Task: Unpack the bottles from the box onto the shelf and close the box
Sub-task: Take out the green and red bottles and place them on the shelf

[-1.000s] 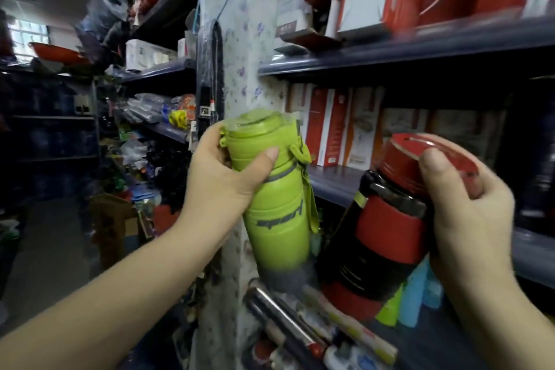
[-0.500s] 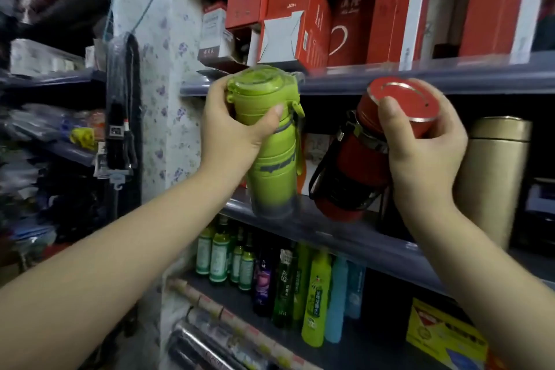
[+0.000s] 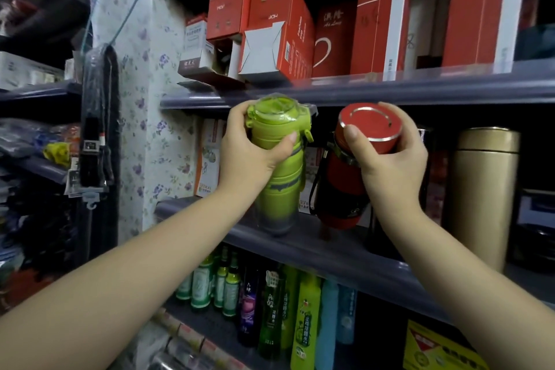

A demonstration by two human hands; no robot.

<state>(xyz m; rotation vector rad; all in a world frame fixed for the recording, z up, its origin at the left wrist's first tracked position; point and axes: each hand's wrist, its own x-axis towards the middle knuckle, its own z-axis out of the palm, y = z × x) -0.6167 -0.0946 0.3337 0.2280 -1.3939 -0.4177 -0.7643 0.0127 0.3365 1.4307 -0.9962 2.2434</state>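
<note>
My left hand [image 3: 250, 156] grips a lime-green sports bottle [image 3: 280, 189] just under its cap, and the bottle stands upright with its clear base at the front lip of the grey middle shelf [image 3: 330, 246]. My right hand [image 3: 387, 165] holds a red bottle [image 3: 345, 186] with a black strap by its red cap. That bottle leans to the left, its bottom just above or touching the shelf; I cannot tell which. The box is out of view.
A tall gold flask [image 3: 480, 198] stands on the same shelf right of my right hand. Red cartons [image 3: 279, 36] fill the shelf above. Green and dark bottles [image 3: 270, 303] line the shelf below. A floral-papered pillar [image 3: 141, 99] bounds the shelf's left end.
Both hands have carried the bottles up from beside the lower shelf to the middle shelf. The green bottle's base now reaches the shelf lip, and the red one is lower and further in.
</note>
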